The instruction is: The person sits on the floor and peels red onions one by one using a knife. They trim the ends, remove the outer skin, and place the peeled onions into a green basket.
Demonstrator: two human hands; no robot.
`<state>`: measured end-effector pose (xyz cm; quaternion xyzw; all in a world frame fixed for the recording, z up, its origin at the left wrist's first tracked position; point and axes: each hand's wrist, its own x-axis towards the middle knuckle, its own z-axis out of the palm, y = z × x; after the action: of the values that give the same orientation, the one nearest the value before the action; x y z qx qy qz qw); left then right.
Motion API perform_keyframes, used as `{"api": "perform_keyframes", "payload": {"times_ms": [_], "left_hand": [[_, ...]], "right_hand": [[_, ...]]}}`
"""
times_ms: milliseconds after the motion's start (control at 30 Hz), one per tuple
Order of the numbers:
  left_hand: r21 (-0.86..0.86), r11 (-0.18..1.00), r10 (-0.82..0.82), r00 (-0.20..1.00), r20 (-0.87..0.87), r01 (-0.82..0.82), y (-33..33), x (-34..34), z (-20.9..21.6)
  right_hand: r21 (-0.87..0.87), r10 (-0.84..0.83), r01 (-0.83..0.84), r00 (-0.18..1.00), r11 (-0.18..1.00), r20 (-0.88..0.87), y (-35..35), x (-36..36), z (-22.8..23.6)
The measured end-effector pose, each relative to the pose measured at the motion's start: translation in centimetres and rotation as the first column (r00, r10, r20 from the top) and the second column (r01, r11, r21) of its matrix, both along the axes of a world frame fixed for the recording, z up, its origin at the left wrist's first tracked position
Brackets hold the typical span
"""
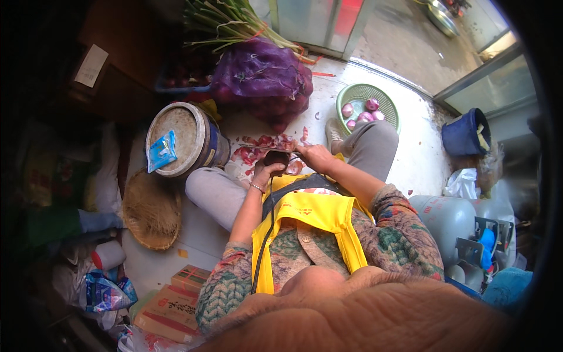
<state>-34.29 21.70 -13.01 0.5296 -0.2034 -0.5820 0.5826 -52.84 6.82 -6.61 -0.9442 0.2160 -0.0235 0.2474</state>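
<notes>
White floor (419, 158): spreads under everything, running to the far doorway.
Purple mesh sack (262, 76): far, bulging, dark red at its base.
Lidded bucket (176, 138): left of the hands, a blue packet (161, 151) on its lid.
Green basket (352, 94): far right, holding several pinkish onions (365, 118).
Right hand (316, 157): clamped around the knife's handle.
Left hand (267, 174): fingers closed on the dark onion.
Knife (258, 146): blade pointing left, along the onion's far side; contact unclear.
Dark onion (277, 158): between the hands, in the left.
Red peelings (249, 154): scattered just beyond.
</notes>
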Motion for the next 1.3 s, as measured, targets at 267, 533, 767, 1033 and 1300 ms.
{"api": "perform_keyframes", "payload": {"times_ms": [267, 533, 767, 1033, 1300], "left_hand": [[-0.105, 0.994, -0.04, 0.993, -0.109, 0.029, -0.7, -0.2, 0.0], [-0.021, 0.999, -0.012, 0.75, 0.662, 0.034, -0.2, -0.8, 0.8], [-0.098, 0.986, 0.15, 0.973, 0.176, -0.134, -0.2, 0.7, 0.1], [-0.082, 0.97, 0.242, 0.891, 0.385, -0.228, -0.1, 1.3, -2.5], [-0.119, 0.944, 0.305, 0.951, -0.049, -0.308, 0.1, -0.1, 1.2]], "right_hand": [[-0.016, -0.005, 0.004, 0.998, 1.0, -0.057, 0.1, -0.4, -0.4], [-0.089, -0.114, 0.106, 0.989, 0.99, -0.096, 2.2, 2.1, 0.4], [0.065, -0.414, 0.416, 0.909, 0.907, -0.047, -0.5, -0.4, -3.7], [0.191, -0.471, 0.452, 0.88, 0.871, 0.064, -0.2, -1.4, -4.3], [0.21, -0.464, 0.428, 0.87, 0.879, 0.166, 0.3, -1.1, -4.7]]}}
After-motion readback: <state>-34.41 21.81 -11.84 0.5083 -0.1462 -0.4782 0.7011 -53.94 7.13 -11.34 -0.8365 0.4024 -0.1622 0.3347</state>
